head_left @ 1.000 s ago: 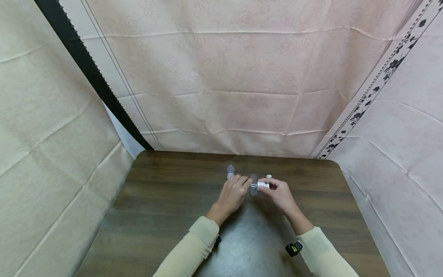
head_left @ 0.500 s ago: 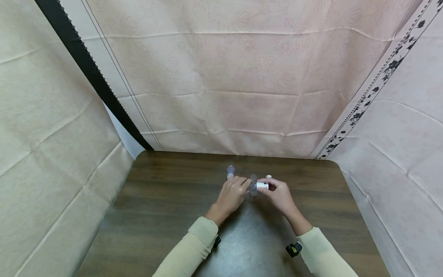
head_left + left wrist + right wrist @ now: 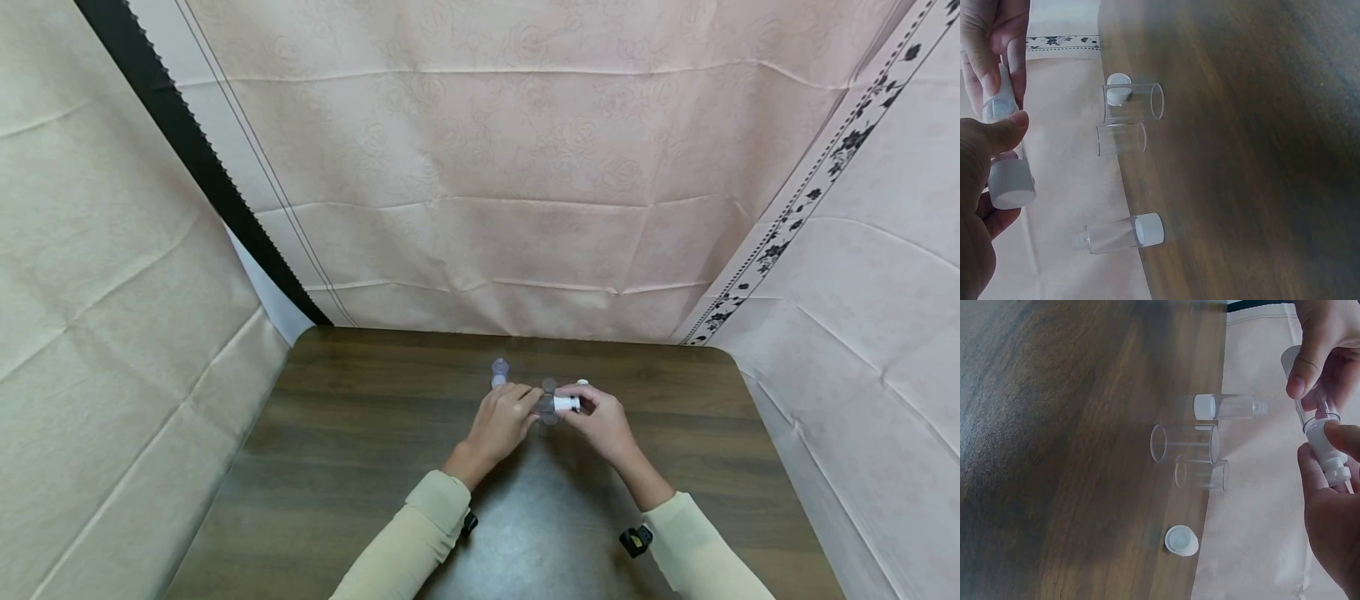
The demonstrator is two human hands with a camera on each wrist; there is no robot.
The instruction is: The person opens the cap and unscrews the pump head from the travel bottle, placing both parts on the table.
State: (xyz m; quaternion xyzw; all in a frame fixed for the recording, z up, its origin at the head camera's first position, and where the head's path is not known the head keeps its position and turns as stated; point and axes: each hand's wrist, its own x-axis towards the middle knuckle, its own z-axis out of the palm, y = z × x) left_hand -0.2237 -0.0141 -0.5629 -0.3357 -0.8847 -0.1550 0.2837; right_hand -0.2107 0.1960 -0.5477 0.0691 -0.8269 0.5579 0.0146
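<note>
- Change: over the last second the right hand (image 3: 602,421) and its pump (image 3: 1324,445) shift slightly toward the left hand (image 3: 504,423); otherwise I log both hands in nearly the same places.
- Meaning: I judge this as fine work at the joint between pump and bottle (image 3: 1012,184), the parts drawing closer. I cannot tell whether the joint is tight.
- Grip, left: fingers and thumb curl round the clear body of the bottle, its white base at the outer end.
- Grip, right: thumb and fingers pinch the white pump, nozzle pointing away from the bottle.
- Location: in my head view the held pair lies roughly level between the hands, near the far edge of the table (image 3: 360,450).
- Around: the spare bottle (image 3: 1230,407) stands upright on the table, beyond the left hand; its base is white, and I see no pump on it.
- Two clear cylinders stand upright, the near cylinder (image 3: 1185,444) in front of the far cylinder (image 3: 1202,475); whether they touch, I cannot tell.
- A white cap (image 3: 1180,540) sits apart from them, by the right hand's side.
- In the way: the cylinders stand close to the hands, and I judge a dipped hand could knock one. Fingers cover part of the joint; clear plastic blurs outlines in my head view.
</note>
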